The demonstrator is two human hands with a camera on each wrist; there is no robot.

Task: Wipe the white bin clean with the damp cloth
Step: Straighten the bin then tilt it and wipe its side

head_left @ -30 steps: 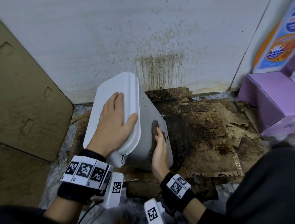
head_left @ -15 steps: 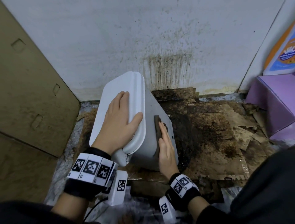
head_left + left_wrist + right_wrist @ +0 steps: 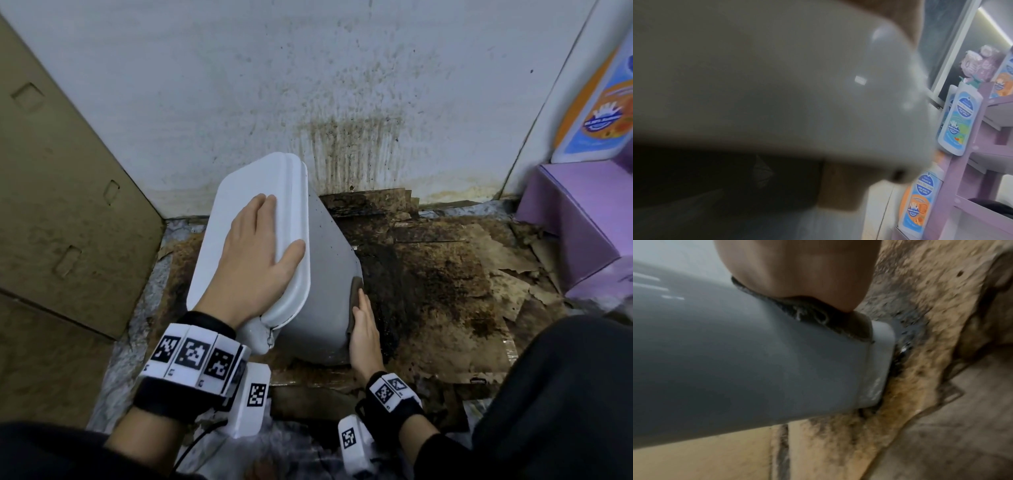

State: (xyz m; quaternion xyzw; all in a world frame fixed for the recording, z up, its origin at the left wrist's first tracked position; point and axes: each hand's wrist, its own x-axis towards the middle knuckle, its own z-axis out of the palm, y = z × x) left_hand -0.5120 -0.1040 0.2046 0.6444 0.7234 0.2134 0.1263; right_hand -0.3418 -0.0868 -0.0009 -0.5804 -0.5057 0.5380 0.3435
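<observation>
The white bin [image 3: 322, 284] stands tilted on the dirty floor with its lid [image 3: 239, 219] closed. My left hand [image 3: 260, 253] lies flat on the lid, fingers straight, thumb over the lid's right edge. My right hand [image 3: 364, 329] presses a dark damp cloth [image 3: 356, 291] flat against the bin's right side, low near the base. In the right wrist view the cloth [image 3: 818, 316] is squeezed between my palm [image 3: 797, 272] and the grey-looking bin wall [image 3: 735, 361]. The left wrist view shows only the blurred bin lid [image 3: 777, 81] close up.
Stained, torn cardboard [image 3: 445, 281] covers the floor right of the bin. A spattered white wall [image 3: 342, 102] rises behind. A brown cardboard sheet [image 3: 61, 205] leans at the left. A purple shelf unit [image 3: 582, 212] with bottles [image 3: 953, 120] stands at the right.
My right hand with the cloth has slid down and back along the bin's right side toward the base. The left hand stays flat on the lid.
</observation>
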